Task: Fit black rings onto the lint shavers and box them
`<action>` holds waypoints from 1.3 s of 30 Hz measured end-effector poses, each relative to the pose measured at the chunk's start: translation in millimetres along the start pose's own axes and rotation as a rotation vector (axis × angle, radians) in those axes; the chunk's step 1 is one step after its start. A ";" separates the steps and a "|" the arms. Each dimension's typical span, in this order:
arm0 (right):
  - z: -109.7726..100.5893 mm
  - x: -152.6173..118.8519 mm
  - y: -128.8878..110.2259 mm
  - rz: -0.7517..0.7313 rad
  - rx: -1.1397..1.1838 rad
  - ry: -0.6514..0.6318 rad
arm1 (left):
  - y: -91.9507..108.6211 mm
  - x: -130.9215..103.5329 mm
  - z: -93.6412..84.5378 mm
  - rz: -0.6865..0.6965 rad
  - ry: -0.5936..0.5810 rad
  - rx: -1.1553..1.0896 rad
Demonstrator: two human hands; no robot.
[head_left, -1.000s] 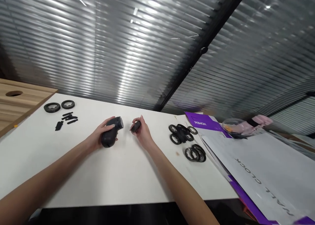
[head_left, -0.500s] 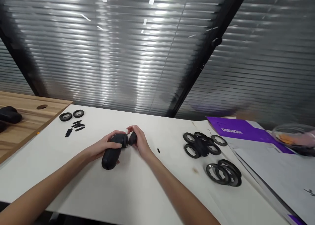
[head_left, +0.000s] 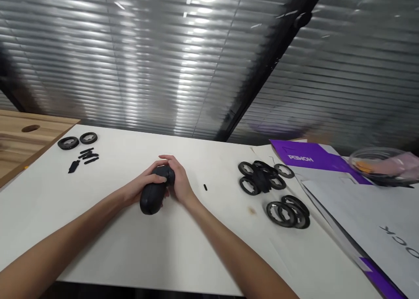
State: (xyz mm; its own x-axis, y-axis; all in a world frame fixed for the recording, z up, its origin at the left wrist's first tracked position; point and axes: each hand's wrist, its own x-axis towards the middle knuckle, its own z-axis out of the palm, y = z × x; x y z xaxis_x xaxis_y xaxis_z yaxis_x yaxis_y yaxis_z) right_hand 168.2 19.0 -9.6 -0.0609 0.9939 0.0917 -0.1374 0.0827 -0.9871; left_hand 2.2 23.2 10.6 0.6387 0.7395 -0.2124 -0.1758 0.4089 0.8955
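Note:
A black device body with a rounded end is held above the white table near its middle. My left hand is closed around it, with the thumb across its top. At its far right end sits a rounded black end piece, held by my right hand with curled fingers. The two black parts now meet; whether they are locked together cannot be seen. Part of the join is hidden under my fingers. A small black strip lies on the table to the right of my right hand.
Two black rings and several black strips lie at the back left. On the right are a ring cluster and a ring stack. Beyond them are purple-and-white packaging and a clear bag. A wooden board adjoins the left side.
My right hand has brought the end piece against the device body, closing the gap between them. The whole view has shifted slightly.

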 end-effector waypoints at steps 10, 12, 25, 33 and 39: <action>8.8 -13.9 -8.2 -0.082 -0.064 0.191 | -6.6 -1.3 14.1 0.032 0.124 0.011; 9.8 -14.9 -7.4 -0.080 -0.049 0.206 | -8.2 -1.5 17.2 0.035 0.147 -0.002; 16.0 -30.2 -7.6 -0.229 -0.116 0.301 | -5.8 -11.1 29.1 -0.038 0.112 -0.085; 16.0 -26.0 -9.1 -0.095 -0.113 0.237 | -12.2 -9.3 28.4 -0.072 0.058 -0.191; 5.9 -14.0 -16.8 0.050 0.018 0.090 | -14.1 -5.6 28.9 -0.045 0.136 -0.181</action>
State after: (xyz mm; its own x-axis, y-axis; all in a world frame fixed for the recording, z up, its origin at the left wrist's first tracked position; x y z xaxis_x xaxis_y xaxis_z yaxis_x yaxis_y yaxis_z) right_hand 165.5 3.2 6.5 0.0204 0.9994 0.0295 -0.1540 0.0323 -0.9875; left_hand 22.8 -2.2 10.4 0.5446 0.7785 -0.3120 -0.2886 0.5232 0.8019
